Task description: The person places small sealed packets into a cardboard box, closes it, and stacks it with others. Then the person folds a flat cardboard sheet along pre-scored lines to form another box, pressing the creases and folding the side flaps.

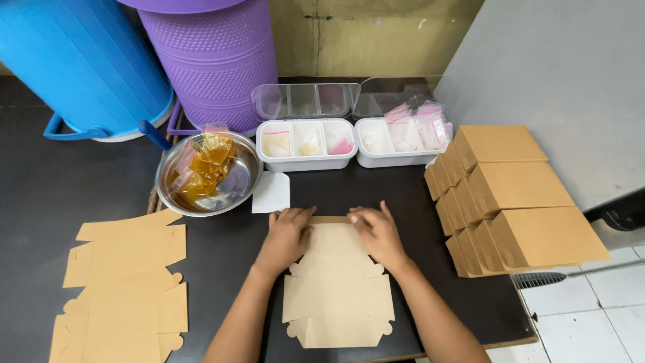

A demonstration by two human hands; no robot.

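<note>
Both hands pressed down on the far edge of a flat, unfolded brown cardboard box blank lying on the black table: the left hand and right hand lay palm-down with fingers bent over the folded flap, gripping nothing else. A stack of similar flat brown blanks lay to the left, folded brown boxes stood stacked to the right, and a steel bowl of amber sachets sat beyond.

Bare worktop lay open between my flat box blank and the pile of cardboard blanks at my left; ahead, a steel bowl and two white compartment trays closed the way, and stacked folded boxes walled off my right
</note>
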